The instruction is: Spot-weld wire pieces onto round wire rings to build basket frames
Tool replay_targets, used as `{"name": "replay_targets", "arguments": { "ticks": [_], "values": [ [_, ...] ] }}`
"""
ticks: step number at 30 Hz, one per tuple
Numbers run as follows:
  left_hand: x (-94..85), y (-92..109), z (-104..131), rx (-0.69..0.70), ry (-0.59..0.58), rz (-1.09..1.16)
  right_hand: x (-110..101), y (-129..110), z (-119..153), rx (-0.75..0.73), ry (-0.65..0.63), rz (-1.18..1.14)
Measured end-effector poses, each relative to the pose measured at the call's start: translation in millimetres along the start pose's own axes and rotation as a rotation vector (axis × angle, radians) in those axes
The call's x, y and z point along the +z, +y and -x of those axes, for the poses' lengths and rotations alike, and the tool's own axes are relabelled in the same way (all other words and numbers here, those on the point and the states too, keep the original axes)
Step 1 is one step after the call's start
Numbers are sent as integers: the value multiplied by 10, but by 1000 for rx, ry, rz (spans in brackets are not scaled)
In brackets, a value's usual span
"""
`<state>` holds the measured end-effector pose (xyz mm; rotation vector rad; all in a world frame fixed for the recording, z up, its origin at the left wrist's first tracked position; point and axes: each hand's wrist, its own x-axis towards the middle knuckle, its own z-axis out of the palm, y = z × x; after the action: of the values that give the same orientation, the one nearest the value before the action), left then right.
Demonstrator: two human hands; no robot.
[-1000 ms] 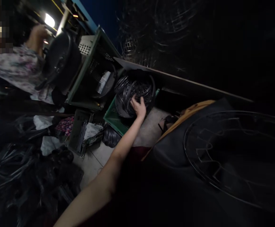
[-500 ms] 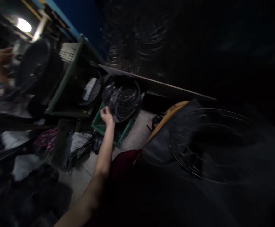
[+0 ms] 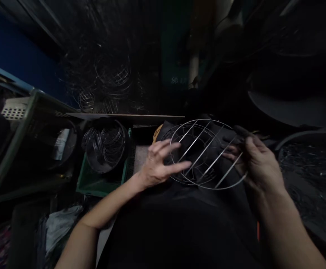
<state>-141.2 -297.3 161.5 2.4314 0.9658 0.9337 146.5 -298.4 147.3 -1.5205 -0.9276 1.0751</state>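
My right hand (image 3: 259, 160) is closed around the right edge of a round wire grate (image 3: 213, 163) with several parallel bright bars, held tilted in front of my body. A dark object (image 3: 241, 133) shows by its thumb and fingers; its kind I cannot make out. At the grate's left rim my left hand (image 3: 158, 164) is open, thumb and fingers spread; whether it touches the wire I cannot tell. Below the grate lies another round wire frame (image 3: 189, 183) over dark cloth on my lap, partly hidden by the grate and my left hand.
To the left a dark round tub (image 3: 103, 164) with bundled wire rings (image 3: 105, 142) sits in a green crate (image 3: 91, 188). Farther left stands a green-framed bin (image 3: 8, 145). Wire pieces pile up behind a thin ledge (image 3: 129, 116). At right is a large tub (image 3: 300, 136) of wire parts.
My view has swung right. My left hand has moved from the tub of wire rings to the grate. My right hand, earlier not visible, now shows holding the grate.
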Motion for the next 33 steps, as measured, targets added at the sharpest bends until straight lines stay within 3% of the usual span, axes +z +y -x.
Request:
{"name": "replay_targets", "arguments": {
  "ticks": [2, 4, 7, 9, 15, 22, 26, 30, 33],
  "values": [
    [-61, -126, 39, -273, 38, 165, 94, 81, 70, 137, 40, -225],
    [-133, -215, 27, -487, 90, 393, 221, 55, 122, 151, 65, -276],
    [-146, -257, -92, -675, 85, 689, 382, -76, 112, 111, 60, -178],
    [-78, -262, -187, -736, 62, 730, 434, -144, 77, 70, 64, -30],
    [211, -377, -297, -614, 177, 341, 394, -110, 86, -225, 163, 637],
    [383, -526, -202, -520, 45, 115, 360, 69, 172, -330, 165, 832],
    [433, -568, -97, -540, 13, 130, 283, 103, 275, -283, 146, 828],
    [476, -607, 42, -580, 14, 269, 98, 173, 472, -70, 31, 763],
    [472, -646, 128, -663, 6, 426, 33, 245, 575, -6, -29, 671]
  ]
}}
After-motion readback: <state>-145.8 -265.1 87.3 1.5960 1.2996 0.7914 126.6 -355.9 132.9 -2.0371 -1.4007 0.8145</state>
